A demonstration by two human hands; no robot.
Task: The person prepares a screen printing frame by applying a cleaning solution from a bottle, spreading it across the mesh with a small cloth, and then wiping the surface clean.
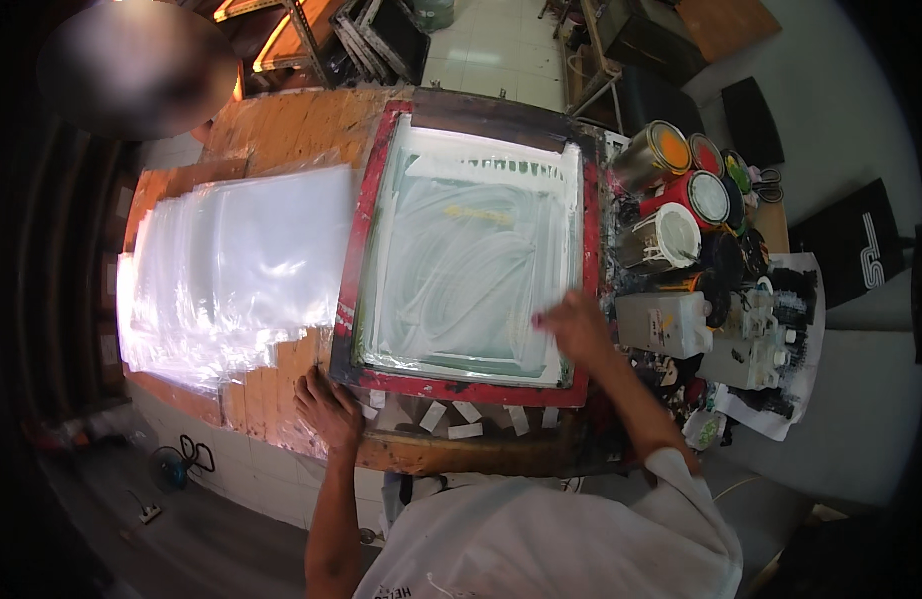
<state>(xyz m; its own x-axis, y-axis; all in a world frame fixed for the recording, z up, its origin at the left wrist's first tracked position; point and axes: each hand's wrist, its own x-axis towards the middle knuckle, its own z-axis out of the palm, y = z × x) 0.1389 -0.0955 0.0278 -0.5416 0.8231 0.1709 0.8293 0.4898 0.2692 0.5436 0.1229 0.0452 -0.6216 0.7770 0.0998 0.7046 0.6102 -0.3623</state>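
Observation:
A red-framed printing screen (369, 210) lies flat on a wooden table, its mesh smeared with white ink. My left hand (328, 407) rests at the frame's near left corner, fingers on the table edge beside it. My right hand (573, 326) is blurred over the frame's near right side, fingers curled at the mesh edge; whether it holds anything is unclear. Left of the screen lies a spread stack of clear plastic sheets (231, 270).
Several open ink cans (670, 150) and white plastic jugs (665, 321) crowd the table's right end over stained paper. Small white tape strips (466, 431) sit along the near table edge (451, 454). Stacked frames stand at the back. A socket strip (148, 512) lies on the floor.

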